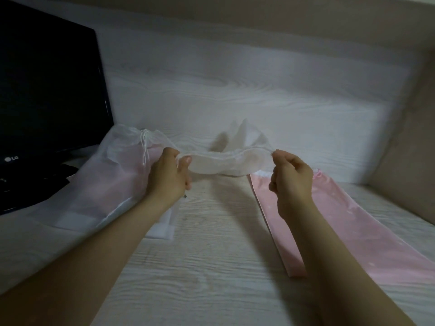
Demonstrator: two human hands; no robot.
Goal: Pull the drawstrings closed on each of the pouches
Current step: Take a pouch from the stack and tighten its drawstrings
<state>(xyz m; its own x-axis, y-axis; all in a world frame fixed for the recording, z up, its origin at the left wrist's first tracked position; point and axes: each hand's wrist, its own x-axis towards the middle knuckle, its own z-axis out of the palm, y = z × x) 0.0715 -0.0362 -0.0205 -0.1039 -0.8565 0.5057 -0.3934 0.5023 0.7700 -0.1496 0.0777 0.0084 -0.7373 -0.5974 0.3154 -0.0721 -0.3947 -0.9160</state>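
Observation:
A small white pouch (pixel 229 161) hangs stretched between my two hands above the white wooden table (pixel 202 267). My left hand (pixel 168 177) pinches its left end, and my right hand (pixel 290 182) pinches its right end with curled fingers. The pouch mouth faces me, and its body trails away behind. To the left lies a translucent white pouch (pixel 113 175) with pink showing inside, gathered at the top with a white drawstring (pixel 145 147). A pink pouch (pixel 348 231) lies flat on the right, partly under my right arm.
A black LG monitor (pixel 47 90) stands at the back left, beside the translucent pouch. A beige wall (pixel 404 149) closes in the right side. A flat white pouch edge (pixel 162 229) shows under my left forearm.

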